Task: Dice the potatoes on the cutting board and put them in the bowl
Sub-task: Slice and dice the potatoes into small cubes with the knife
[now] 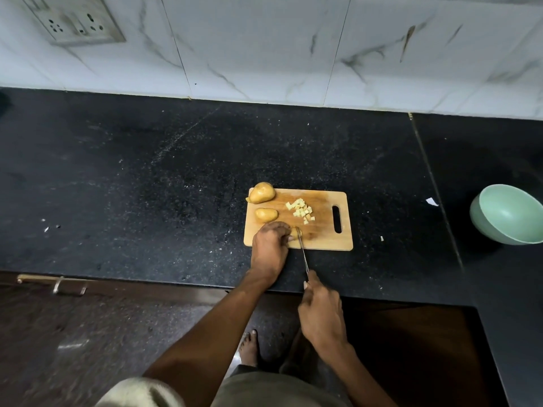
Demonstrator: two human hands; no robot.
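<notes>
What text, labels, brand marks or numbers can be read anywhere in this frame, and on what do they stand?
None can be read.
Switch and socket plate on the wall: no legible marking, blurred.
Cutting board, green bowl and knife: no print visible.
White scrap on the counter: too small to tell.

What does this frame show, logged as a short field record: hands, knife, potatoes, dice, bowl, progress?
left hand: holds a potato piece on the board
right hand: grips the knife
knife: blade at the held piece
potatoes: two uncut at the board's left
dice: small pile mid-board
bowl: green, far right on the counter, no dice visible in it
progress: dicing under way, nothing moved to the bowl
</notes>
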